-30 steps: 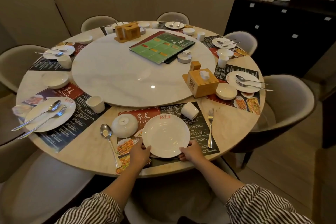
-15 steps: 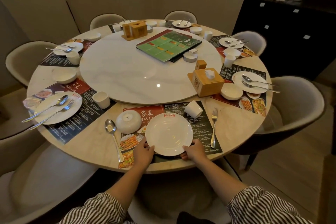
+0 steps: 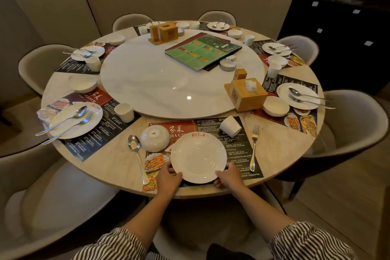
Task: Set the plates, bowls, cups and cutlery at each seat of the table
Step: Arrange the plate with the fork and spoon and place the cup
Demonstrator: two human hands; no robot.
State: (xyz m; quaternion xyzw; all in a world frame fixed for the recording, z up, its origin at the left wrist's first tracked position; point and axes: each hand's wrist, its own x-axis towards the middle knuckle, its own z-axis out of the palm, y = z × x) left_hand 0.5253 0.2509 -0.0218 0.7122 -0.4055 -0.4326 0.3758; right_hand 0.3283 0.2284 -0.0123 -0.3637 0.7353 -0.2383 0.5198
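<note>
A white plate [image 3: 198, 156] with a red logo lies on the placemat [image 3: 236, 150] at the near seat. My left hand [image 3: 168, 177] grips its near left rim and my right hand [image 3: 229, 176] grips its near right rim. Left of the plate an upturned white bowl [image 3: 155, 138] rests on the mat, and a spoon [image 3: 136, 154] lies beside it on the table. A white cup [image 3: 230, 126] lies tipped on its side beyond the plate. A fork [image 3: 253, 148] lies to the right.
A round table [image 3: 278, 154] carries a marble turntable [image 3: 152, 82] with a green menu [image 3: 202, 50], a wooden tissue box [image 3: 247, 95] and a wooden holder [image 3: 163, 32]. Other seats hold plates with cutlery, bowls and cups. Grey chairs ring the table; a dark cabinet [image 3: 337, 38] stands at the right.
Both hands stay on the plate's near rim; the plate has barely shifted on the mat. The camera view has drifted slightly, moving the table rightward in the frame.
</note>
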